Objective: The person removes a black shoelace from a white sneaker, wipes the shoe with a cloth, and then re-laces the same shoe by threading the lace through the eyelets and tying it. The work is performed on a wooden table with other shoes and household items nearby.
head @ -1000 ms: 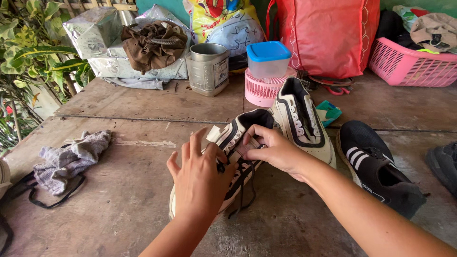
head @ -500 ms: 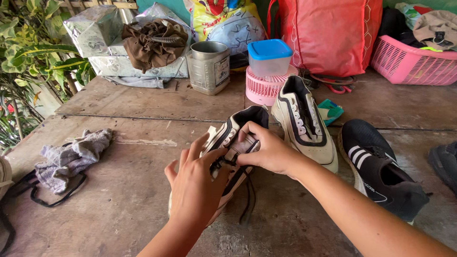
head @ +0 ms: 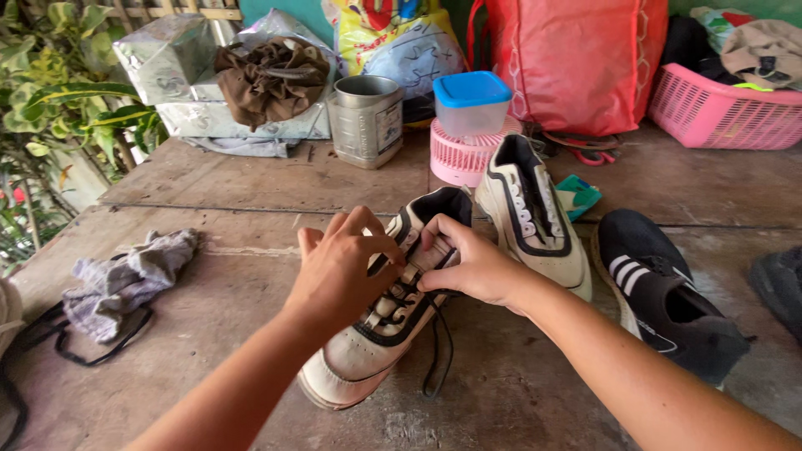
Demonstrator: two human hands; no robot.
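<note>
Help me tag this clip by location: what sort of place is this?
Probably an outdoor home porch or yard work spot: a rough weathered wooden table, leafy green plants beside it, and household clutter such as a pink plastic basket and worn cream-and-black sneaker.

Left hand [head: 338, 267] and right hand [head: 472, 266] cover the upper lacing of the white shoe [head: 376, 334]; whether fingers pinch the black lace [head: 439, 351] can't be told. Dark shoe [head: 781, 288] cut by right edge. Black strap [head: 17, 367] runs off left edge. Pink basket [head: 718, 113] contents partly cropped.
</note>
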